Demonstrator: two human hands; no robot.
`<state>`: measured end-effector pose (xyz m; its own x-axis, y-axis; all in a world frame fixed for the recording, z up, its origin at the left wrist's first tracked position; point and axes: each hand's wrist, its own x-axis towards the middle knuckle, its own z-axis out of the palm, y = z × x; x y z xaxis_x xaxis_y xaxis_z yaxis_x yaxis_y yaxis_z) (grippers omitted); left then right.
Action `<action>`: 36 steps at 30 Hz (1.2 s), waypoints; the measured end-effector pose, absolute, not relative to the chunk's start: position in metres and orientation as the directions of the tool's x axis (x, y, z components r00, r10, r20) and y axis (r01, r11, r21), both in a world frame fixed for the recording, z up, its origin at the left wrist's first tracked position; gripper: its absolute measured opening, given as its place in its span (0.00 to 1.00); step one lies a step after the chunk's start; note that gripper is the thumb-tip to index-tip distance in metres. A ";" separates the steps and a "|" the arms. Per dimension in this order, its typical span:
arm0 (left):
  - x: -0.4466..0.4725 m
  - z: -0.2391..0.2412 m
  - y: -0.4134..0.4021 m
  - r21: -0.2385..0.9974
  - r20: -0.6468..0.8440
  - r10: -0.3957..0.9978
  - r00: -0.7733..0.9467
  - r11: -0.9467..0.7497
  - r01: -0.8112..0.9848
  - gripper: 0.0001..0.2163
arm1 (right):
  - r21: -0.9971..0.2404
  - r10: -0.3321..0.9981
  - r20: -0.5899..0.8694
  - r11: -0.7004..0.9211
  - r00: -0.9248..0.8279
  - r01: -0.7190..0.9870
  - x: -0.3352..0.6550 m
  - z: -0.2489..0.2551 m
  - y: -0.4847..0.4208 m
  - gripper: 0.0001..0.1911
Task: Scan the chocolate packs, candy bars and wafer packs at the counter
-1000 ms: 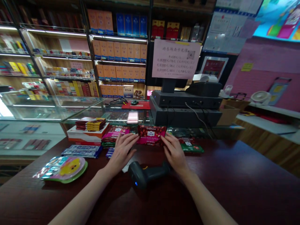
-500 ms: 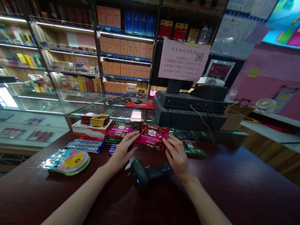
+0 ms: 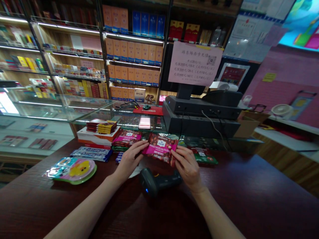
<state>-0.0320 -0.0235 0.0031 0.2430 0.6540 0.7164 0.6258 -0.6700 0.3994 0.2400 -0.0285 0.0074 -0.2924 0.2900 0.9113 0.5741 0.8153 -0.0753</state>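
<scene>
A dark barcode scanner (image 3: 149,182) is lying on a brown wooden counter (image 3: 236,199). Just beyond it, the left hand (image 3: 129,161) and right hand (image 3: 188,166) are holding a magenta hazelnut chocolate packet (image 3: 160,150) between them, fingers partly curled and gripping its opposite ends, while a monitor (image 3: 166,68) is standing farther back.

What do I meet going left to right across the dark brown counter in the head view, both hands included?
Cartoon-face plastic package → left hand → whole-hazelnut chocolate pack → right hand → red-and-green packet.
</scene>
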 end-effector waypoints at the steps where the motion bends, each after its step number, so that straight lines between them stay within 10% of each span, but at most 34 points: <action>1: -0.032 0.003 -0.024 0.400 0.724 0.649 0.234 -0.672 0.623 0.18 | -0.083 0.294 0.913 0.813 -0.284 0.576 0.240 0.007 -0.028 0.27; 16: -0.030 0.006 -0.024 0.450 0.810 0.580 0.086 -0.709 0.543 0.02 | -0.174 0.386 0.896 0.762 -0.222 0.624 0.239 0.000 -0.026 0.12; 36: -0.017 0.000 -0.015 0.623 0.713 0.695 -0.094 -0.568 0.538 0.14 | -0.675 0.765 0.643 0.549 0.028 0.493 0.219 -0.013 -0.016 0.14</action>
